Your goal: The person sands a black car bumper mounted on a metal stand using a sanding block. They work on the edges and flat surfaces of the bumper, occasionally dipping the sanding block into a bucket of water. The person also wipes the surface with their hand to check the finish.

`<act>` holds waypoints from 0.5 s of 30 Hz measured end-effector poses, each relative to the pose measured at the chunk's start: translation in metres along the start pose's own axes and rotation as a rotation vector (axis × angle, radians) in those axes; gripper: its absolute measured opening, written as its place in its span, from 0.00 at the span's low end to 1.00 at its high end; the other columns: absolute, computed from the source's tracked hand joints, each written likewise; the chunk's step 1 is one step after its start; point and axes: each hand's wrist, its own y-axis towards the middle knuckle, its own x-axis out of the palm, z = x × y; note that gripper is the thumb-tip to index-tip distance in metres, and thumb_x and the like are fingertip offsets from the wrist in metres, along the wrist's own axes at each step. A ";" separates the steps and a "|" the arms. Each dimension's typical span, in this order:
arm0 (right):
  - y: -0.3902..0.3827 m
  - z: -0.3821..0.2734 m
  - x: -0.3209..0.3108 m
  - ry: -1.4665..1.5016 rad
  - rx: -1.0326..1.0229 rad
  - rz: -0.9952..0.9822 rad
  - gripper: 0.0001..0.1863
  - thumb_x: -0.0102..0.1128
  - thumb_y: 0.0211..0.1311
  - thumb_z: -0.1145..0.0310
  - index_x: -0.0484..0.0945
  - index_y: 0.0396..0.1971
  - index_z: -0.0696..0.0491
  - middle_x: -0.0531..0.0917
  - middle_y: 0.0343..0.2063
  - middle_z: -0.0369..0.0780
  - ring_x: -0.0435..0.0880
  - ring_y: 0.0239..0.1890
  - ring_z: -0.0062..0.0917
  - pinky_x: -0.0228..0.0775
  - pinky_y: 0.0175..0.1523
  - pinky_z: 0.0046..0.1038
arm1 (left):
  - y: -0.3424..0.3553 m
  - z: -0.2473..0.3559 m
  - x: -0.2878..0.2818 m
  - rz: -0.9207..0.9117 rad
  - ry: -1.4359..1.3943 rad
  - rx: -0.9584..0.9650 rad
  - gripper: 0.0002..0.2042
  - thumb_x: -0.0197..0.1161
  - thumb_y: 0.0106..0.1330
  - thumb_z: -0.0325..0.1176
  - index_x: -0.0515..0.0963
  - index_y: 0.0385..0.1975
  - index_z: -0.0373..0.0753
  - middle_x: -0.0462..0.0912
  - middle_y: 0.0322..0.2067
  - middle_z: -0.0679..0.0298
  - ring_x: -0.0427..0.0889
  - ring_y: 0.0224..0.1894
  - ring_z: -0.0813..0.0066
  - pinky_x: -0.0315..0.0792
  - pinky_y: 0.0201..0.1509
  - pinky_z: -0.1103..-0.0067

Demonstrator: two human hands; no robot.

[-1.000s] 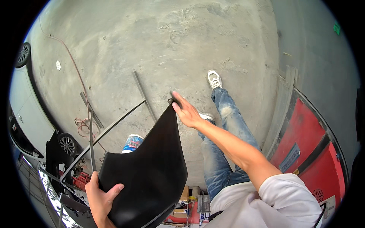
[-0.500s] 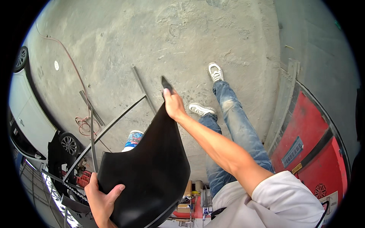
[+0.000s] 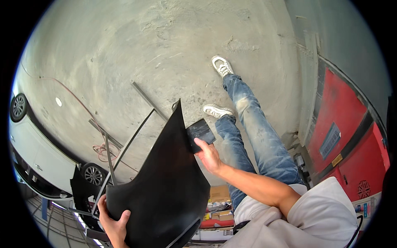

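Observation:
A black car fender (image 3: 165,182), curved and tapering to a pointed tip, lies tilted in front of me. My left hand (image 3: 113,223) grips its lower left edge, thumb on the face and fingers bent round the rim. To the right of the tip, my right hand (image 3: 208,154) pinches a dark square sheet of sandpaper (image 3: 201,131) between thumb and fingers. The sheet lies close against the fender's right edge; whether they touch I cannot tell. The fender's underside is hidden.
A metal stand (image 3: 136,134) of thin bars is beside the fender. A light-coloured car (image 3: 37,144) is at the left, with a red hose (image 3: 76,99) on the concrete floor (image 3: 136,45). At the right stands a red cabinet (image 3: 337,115); boxes (image 3: 220,193) sit near my legs.
My right hand has moved from the fender's tip down along its right edge, and the sandpaper now shows flat. The tip is uncovered. My left hand keeps its hold.

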 end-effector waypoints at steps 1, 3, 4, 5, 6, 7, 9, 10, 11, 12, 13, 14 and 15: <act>-0.002 -0.003 0.003 -0.040 -0.009 0.044 0.17 0.55 0.77 0.60 0.78 0.56 0.56 0.84 0.53 0.40 0.83 0.55 0.26 0.76 0.60 0.33 | 0.000 0.003 0.003 0.058 0.030 0.042 0.45 0.82 0.45 0.48 0.70 0.63 0.31 0.80 0.51 0.53 0.79 0.51 0.63 0.70 0.59 0.70; -0.008 -0.009 0.013 -0.124 -0.019 0.131 0.18 0.56 0.76 0.59 0.78 0.57 0.53 0.82 0.55 0.39 0.80 0.57 0.23 0.74 0.61 0.30 | 0.002 0.015 0.009 0.197 0.436 0.340 0.41 0.78 0.54 0.39 0.68 0.68 0.33 0.75 0.62 0.54 0.73 0.63 0.54 0.66 0.68 0.66; -0.005 -0.007 0.010 -0.175 -0.130 0.023 0.21 0.54 0.78 0.59 0.75 0.61 0.54 0.78 0.60 0.37 0.76 0.61 0.23 0.71 0.64 0.30 | 0.005 0.030 0.020 0.196 0.532 0.438 0.39 0.77 0.56 0.39 0.69 0.67 0.32 0.76 0.61 0.52 0.74 0.62 0.51 0.67 0.67 0.63; -0.007 -0.004 0.008 -0.314 -0.155 0.006 0.23 0.53 0.78 0.58 0.72 0.64 0.56 0.77 0.62 0.40 0.75 0.63 0.26 0.69 0.66 0.31 | 0.012 0.049 0.033 0.193 0.627 0.536 0.37 0.76 0.57 0.38 0.70 0.66 0.31 0.77 0.60 0.50 0.75 0.61 0.47 0.68 0.65 0.59; -0.013 -0.015 0.017 -0.449 -0.179 -0.009 0.25 0.51 0.79 0.58 0.69 0.67 0.57 0.76 0.64 0.42 0.74 0.66 0.28 0.66 0.67 0.31 | 0.022 0.068 0.050 0.087 0.610 0.549 0.34 0.74 0.60 0.37 0.71 0.64 0.31 0.78 0.59 0.49 0.75 0.60 0.47 0.69 0.64 0.60; -0.016 -0.020 0.019 -0.598 -0.202 -0.031 0.27 0.49 0.80 0.58 0.67 0.70 0.58 0.76 0.66 0.45 0.73 0.68 0.31 0.64 0.69 0.32 | 0.032 0.082 0.072 -0.012 0.583 0.550 0.31 0.73 0.62 0.36 0.73 0.63 0.31 0.78 0.58 0.49 0.76 0.59 0.46 0.70 0.63 0.61; -0.018 -0.017 0.030 -0.801 -0.454 -0.072 0.32 0.49 0.79 0.60 0.58 0.74 0.61 0.58 0.75 0.54 0.59 0.77 0.45 0.57 0.77 0.37 | 0.061 0.113 0.114 -0.093 0.541 0.539 0.24 0.69 0.67 0.37 0.76 0.59 0.32 0.82 0.51 0.47 0.82 0.51 0.48 0.76 0.55 0.65; -0.017 -0.013 0.032 -0.890 -0.518 -0.065 0.34 0.52 0.77 0.62 0.56 0.75 0.62 0.55 0.76 0.54 0.57 0.77 0.47 0.56 0.77 0.38 | 0.074 0.125 0.127 -0.166 0.523 0.506 0.22 0.67 0.69 0.39 0.77 0.57 0.32 0.83 0.48 0.46 0.83 0.48 0.47 0.76 0.53 0.64; -0.013 -0.007 0.034 -0.978 -0.591 -0.055 0.36 0.55 0.75 0.64 0.54 0.75 0.62 0.51 0.77 0.54 0.55 0.78 0.48 0.55 0.78 0.40 | 0.085 0.133 0.139 -0.233 0.505 0.477 0.20 0.65 0.71 0.40 0.78 0.56 0.33 0.85 0.45 0.45 0.84 0.45 0.45 0.77 0.50 0.64; -0.012 -0.006 0.037 -1.027 -0.673 -0.053 0.40 0.59 0.71 0.69 0.50 0.76 0.63 0.48 0.77 0.56 0.53 0.78 0.50 0.52 0.79 0.42 | 0.093 0.130 0.149 -0.205 0.519 0.488 0.17 0.64 0.73 0.41 0.80 0.49 0.31 0.85 0.38 0.45 0.84 0.39 0.43 0.77 0.45 0.63; -0.009 -0.006 0.038 -1.034 -0.697 -0.057 0.41 0.60 0.71 0.69 0.49 0.76 0.63 0.48 0.78 0.56 0.53 0.78 0.50 0.52 0.79 0.43 | 0.098 0.127 0.152 -0.198 0.507 0.480 0.17 0.64 0.73 0.41 0.80 0.47 0.31 0.85 0.36 0.45 0.84 0.37 0.43 0.76 0.42 0.62; -0.005 -0.006 0.039 -1.042 -0.721 -0.061 0.41 0.60 0.70 0.70 0.49 0.76 0.63 0.47 0.78 0.56 0.52 0.78 0.50 0.52 0.79 0.43 | 0.101 0.122 0.153 -0.192 0.495 0.471 0.17 0.63 0.73 0.42 0.80 0.45 0.31 0.85 0.34 0.46 0.84 0.36 0.43 0.76 0.40 0.61; -0.004 -0.007 0.040 -1.052 -0.738 -0.059 0.42 0.60 0.70 0.70 0.48 0.76 0.63 0.47 0.78 0.56 0.52 0.79 0.50 0.52 0.79 0.43 | 0.103 0.117 0.154 -0.194 0.481 0.462 0.17 0.63 0.73 0.42 0.80 0.43 0.30 0.85 0.33 0.46 0.84 0.34 0.43 0.76 0.38 0.61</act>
